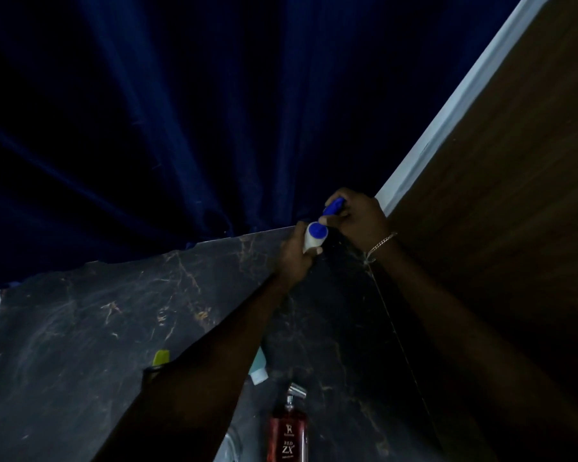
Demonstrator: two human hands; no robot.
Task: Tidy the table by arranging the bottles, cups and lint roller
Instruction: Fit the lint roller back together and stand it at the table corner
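Left grip: the left hand [296, 253] is wrapped around the white roll end of the lint roller [316, 235], fingers closed on it.
Right grip: the right hand [356, 216] is clamped on the roller's blue handle; a chain bracelet [381, 243] sits at the wrist.
Roller position: held above the far edge of the worktop [80, 321], near its back right corner.
Behind: a dark blue curtain [181, 128] hangs along the worktop's far edge.
Right side: a brown wood panel [514, 195] with a pale edge strip.
In the way: the left forearm crosses over a pale teal item [259, 370] and a yellow-green item [161, 357], hiding most of each.
Near edge: a red perfume bottle [288, 435] with a silver sprayer.
Count: one lint roller, one bottle clearly seen, two part-hidden items.
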